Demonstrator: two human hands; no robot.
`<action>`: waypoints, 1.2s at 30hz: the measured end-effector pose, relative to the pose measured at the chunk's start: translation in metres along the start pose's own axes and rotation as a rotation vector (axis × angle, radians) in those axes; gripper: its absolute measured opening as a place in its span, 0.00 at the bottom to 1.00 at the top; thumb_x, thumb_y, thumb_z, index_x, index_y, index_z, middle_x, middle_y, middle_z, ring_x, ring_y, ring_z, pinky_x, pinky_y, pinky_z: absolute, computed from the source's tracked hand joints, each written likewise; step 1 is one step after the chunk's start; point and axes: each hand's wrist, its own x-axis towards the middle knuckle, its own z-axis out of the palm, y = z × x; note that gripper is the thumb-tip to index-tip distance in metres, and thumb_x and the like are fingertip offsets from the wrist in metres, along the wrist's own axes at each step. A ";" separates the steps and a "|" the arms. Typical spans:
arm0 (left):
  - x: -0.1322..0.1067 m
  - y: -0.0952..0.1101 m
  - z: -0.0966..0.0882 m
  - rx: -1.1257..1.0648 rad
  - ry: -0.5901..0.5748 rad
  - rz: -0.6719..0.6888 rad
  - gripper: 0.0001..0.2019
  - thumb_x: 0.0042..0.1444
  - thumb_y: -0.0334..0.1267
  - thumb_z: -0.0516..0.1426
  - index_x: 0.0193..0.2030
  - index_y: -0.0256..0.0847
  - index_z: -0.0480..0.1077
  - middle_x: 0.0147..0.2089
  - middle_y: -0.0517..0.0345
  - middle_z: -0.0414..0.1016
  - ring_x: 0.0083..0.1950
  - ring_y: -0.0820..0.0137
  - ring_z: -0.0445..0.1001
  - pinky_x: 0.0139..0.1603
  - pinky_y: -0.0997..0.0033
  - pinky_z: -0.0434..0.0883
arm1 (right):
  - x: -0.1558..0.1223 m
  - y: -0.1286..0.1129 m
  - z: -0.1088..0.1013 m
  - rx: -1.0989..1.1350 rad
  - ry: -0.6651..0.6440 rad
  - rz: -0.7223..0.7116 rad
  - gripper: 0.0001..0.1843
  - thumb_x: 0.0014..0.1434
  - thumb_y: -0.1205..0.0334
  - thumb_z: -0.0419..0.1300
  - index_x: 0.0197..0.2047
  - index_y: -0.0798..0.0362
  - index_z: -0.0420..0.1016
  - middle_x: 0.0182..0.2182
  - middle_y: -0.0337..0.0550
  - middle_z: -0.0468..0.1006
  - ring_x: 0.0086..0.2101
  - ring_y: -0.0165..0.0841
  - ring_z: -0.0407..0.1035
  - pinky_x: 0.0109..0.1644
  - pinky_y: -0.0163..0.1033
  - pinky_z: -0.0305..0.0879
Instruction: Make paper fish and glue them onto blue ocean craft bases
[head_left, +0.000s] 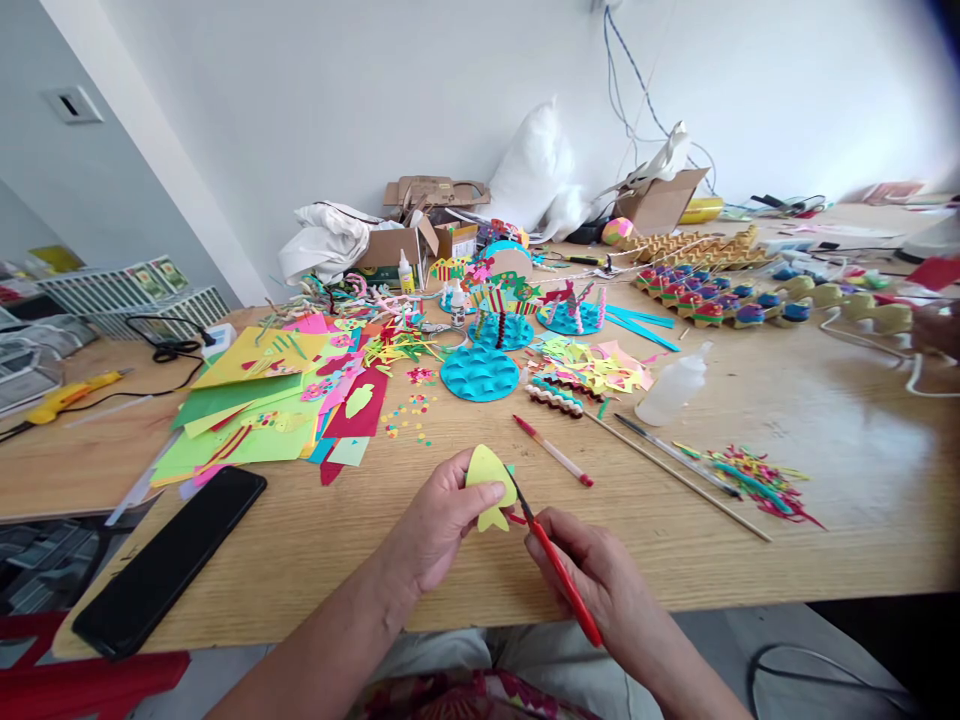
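Observation:
My left hand point(442, 515) pinches a yellow-green paper fish point(489, 480) just above the table's front part, thumb on its face. Behind its right edge a sliver of green paper peeks out. In my right hand point(592, 565) is a pair of red-handled scissors point(564, 580), its dark blades pointing up and left against the fish's right edge. Whether the blades are parted I cannot make out. A red-tipped pen point(553, 452) lies beyond the hands, and a blue textured disc point(480, 374) sits farther back.
Coloured paper sheets point(262, 390) are piled at the left, behind a black phone point(172, 560). To the right lie a wooden stick point(675, 478), a translucent squeeze bottle point(673, 388) and paper shreds point(765, 482). Painted egg-carton pieces point(705, 295) stand farther right; another person's hand point(937, 330) shows at the edge.

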 end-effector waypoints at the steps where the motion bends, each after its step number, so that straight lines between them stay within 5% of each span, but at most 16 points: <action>1: 0.000 0.000 -0.001 -0.008 0.006 0.007 0.08 0.45 0.36 0.59 0.30 0.36 0.65 0.27 0.61 0.67 0.29 0.76 0.64 0.31 0.77 0.60 | 0.000 0.001 0.000 0.029 -0.002 0.010 0.18 0.57 0.49 0.47 0.22 0.52 0.57 0.16 0.32 0.56 0.19 0.25 0.53 0.21 0.31 0.49; 7: 0.000 -0.008 -0.002 -0.120 0.102 0.093 0.04 0.47 0.33 0.58 0.30 0.38 0.66 0.27 0.64 0.65 0.29 0.78 0.62 0.33 0.77 0.60 | 0.004 -0.002 0.000 0.302 -0.005 0.050 0.17 0.54 0.48 0.51 0.24 0.52 0.59 0.17 0.31 0.58 0.19 0.25 0.54 0.22 0.31 0.51; 12: -0.001 -0.014 0.004 -0.206 0.127 0.137 0.03 0.47 0.32 0.58 0.30 0.39 0.67 0.29 0.64 0.67 0.30 0.78 0.64 0.34 0.77 0.61 | 0.017 -0.013 0.002 0.496 0.254 -0.049 0.17 0.43 0.53 0.64 0.30 0.52 0.62 0.25 0.35 0.66 0.25 0.27 0.60 0.27 0.32 0.57; 15: -0.001 -0.016 0.009 -0.230 0.114 0.137 0.03 0.47 0.32 0.58 0.30 0.39 0.68 0.29 0.63 0.69 0.32 0.77 0.65 0.36 0.76 0.62 | 0.024 -0.016 0.004 0.555 0.304 -0.086 0.15 0.43 0.57 0.65 0.32 0.52 0.64 0.30 0.37 0.68 0.27 0.27 0.63 0.29 0.32 0.60; 23: -0.004 -0.015 0.008 -0.159 0.083 0.112 0.06 0.47 0.31 0.59 0.33 0.37 0.68 0.33 0.60 0.70 0.35 0.75 0.66 0.38 0.74 0.62 | 0.032 -0.023 0.002 0.599 0.230 -0.091 0.16 0.41 0.63 0.65 0.30 0.52 0.61 0.25 0.34 0.66 0.26 0.26 0.61 0.28 0.31 0.60; 36: -0.006 -0.009 0.003 -0.180 0.094 0.080 0.07 0.43 0.32 0.61 0.29 0.36 0.66 0.27 0.62 0.68 0.29 0.77 0.64 0.32 0.77 0.62 | 0.034 -0.037 -0.006 0.449 0.145 -0.096 0.18 0.42 0.56 0.64 0.30 0.51 0.58 0.25 0.34 0.64 0.25 0.27 0.61 0.27 0.32 0.59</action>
